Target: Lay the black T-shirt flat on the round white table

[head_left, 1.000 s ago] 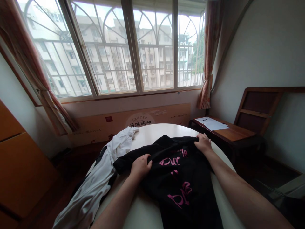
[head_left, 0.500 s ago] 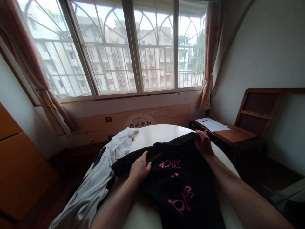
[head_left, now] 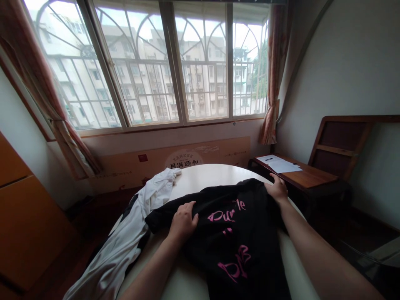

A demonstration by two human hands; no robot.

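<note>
A black T-shirt (head_left: 200,208) with pink lettering lies spread on a round white table (head_left: 215,173). My left hand (head_left: 184,221) rests on its upper left part beside the sleeve, fingers stretched out over the cloth. At the shirt's upper right edge is my right hand (head_left: 277,189), its thumb against the black fabric and its fingers apart from it. White and black clothing (head_left: 125,241) lies in a long heap along the table's left side, next to the left sleeve.
A low wooden table (head_left: 315,175) with paper sheets (head_left: 281,164) and a pen stands at the right. A long cardboard box (head_left: 115,160) is under the barred window. An orange cabinet (head_left: 31,225) is at the left.
My right hand has moved right and slightly down, and its fingers have spread. The shirt's right shoulder lies lower and flatter, with more lettering showing. My left hand has barely moved.
</note>
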